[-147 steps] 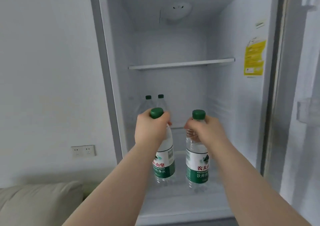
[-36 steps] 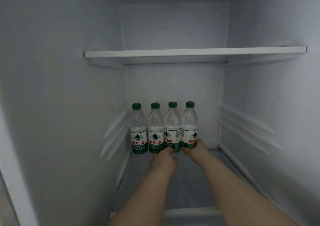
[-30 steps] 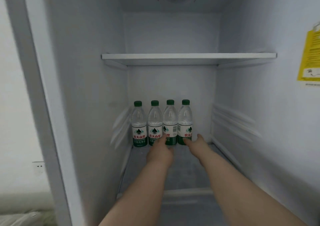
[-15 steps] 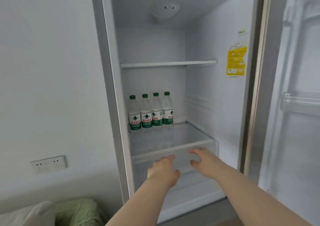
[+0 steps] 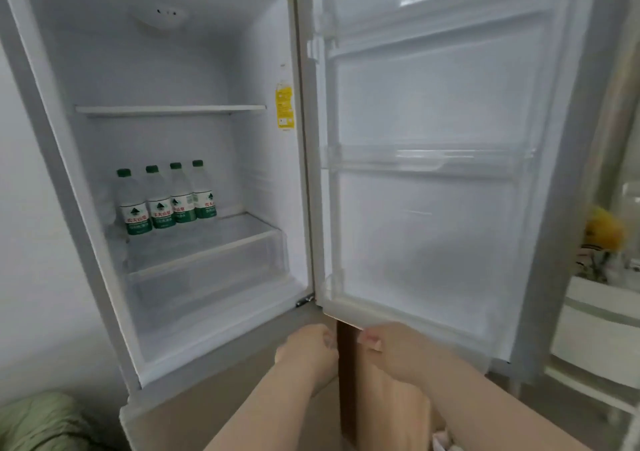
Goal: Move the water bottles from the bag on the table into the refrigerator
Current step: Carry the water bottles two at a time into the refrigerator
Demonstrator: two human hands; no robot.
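Head cam: four clear plastic water bottles with green caps and green labels point(image 5: 166, 199) stand upright in a tidy row at the back-left of the white open refrigerator point(image 5: 166, 69), on the glassy shelf over the clear crisper drawer point(image 5: 207, 270). Left hand point(image 5: 306, 346) and right hand point(image 5: 401, 350) hang loosely curled, holding nothing, below the smooth white door point(image 5: 433, 173). If the bag's empty, I'd swing that door shut by its edge, gently so nothing topples.

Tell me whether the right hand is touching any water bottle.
Apart. The head view shows the right hand low, outside the fridge by the door's bottom edge, while the four water bottles stand far back on the shelf.
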